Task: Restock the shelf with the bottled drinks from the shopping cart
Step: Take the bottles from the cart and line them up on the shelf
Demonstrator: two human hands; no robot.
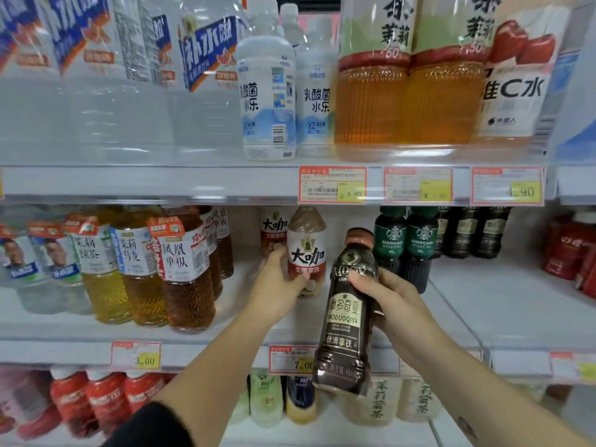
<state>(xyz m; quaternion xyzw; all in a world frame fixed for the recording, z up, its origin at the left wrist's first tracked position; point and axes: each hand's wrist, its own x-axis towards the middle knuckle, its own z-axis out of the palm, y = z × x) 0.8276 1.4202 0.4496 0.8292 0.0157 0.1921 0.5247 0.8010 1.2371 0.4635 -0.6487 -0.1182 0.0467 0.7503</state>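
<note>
My left hand (278, 285) grips a white and red latte bottle (306, 250) with a brown top, standing on the middle shelf (503, 304). Another bottle of the same kind (273, 230) stands just behind it. My right hand (392, 301) holds a dark brown coffee bottle (346, 321) with a tan cap, upright and slightly tilted, in the air in front of the shelf edge. The shopping cart is out of view.
Green-labelled coffee bottles (404, 250) stand right of my hands, tea bottles (183, 269) to the left. The top shelf carries large water and tea bottles (406, 85). Red bottles (106, 398) and pale bottles fill the lower shelf. Price tags (332, 184) line the shelf edges.
</note>
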